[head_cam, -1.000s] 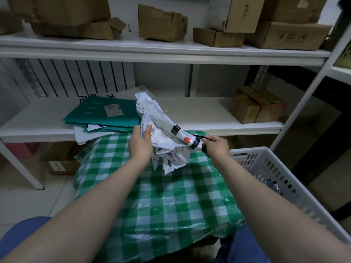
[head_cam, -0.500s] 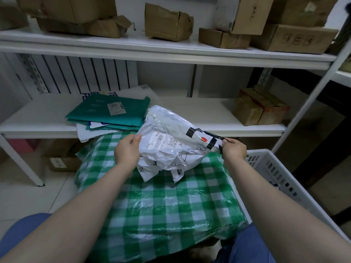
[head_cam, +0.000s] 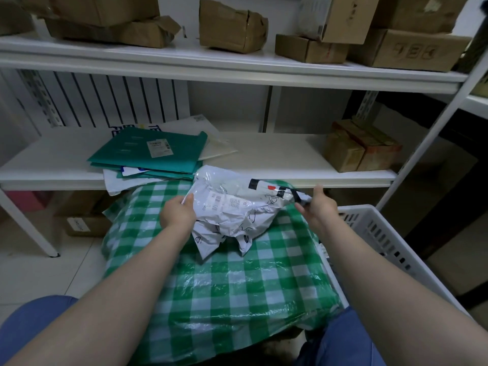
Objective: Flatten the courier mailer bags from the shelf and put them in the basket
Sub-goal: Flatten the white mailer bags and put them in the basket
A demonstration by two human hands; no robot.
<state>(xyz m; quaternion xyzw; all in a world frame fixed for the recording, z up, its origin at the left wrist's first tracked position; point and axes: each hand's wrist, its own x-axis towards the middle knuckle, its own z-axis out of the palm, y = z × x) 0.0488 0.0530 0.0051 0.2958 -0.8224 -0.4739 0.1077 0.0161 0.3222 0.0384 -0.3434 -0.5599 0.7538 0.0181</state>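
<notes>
A crumpled white courier mailer bag point(head_cam: 235, 207) with black and red markings lies stretched over a green-and-white checked bundle point(head_cam: 216, 281). My left hand point(head_cam: 178, 213) grips its left edge. My right hand point(head_cam: 318, 207) pinches its black-striped right end, pulling it sideways. A stack of teal and white mailer bags point(head_cam: 150, 151) lies on the middle shelf point(head_cam: 277, 157) behind. The white slotted basket point(head_cam: 380, 233) stands at the right, partly hidden by my right arm.
Brown cardboard boxes point(head_cam: 232, 25) line the top shelf, and two taped boxes point(head_cam: 361, 146) sit at the right of the middle shelf. A white shelf post point(head_cam: 433, 130) slants down beside the basket. More boxes sit on the floor under the shelf.
The bag was bunched and held upright; both hands have drawn apart and lowered it, so it now lies wider and flatter on the checked bundle.
</notes>
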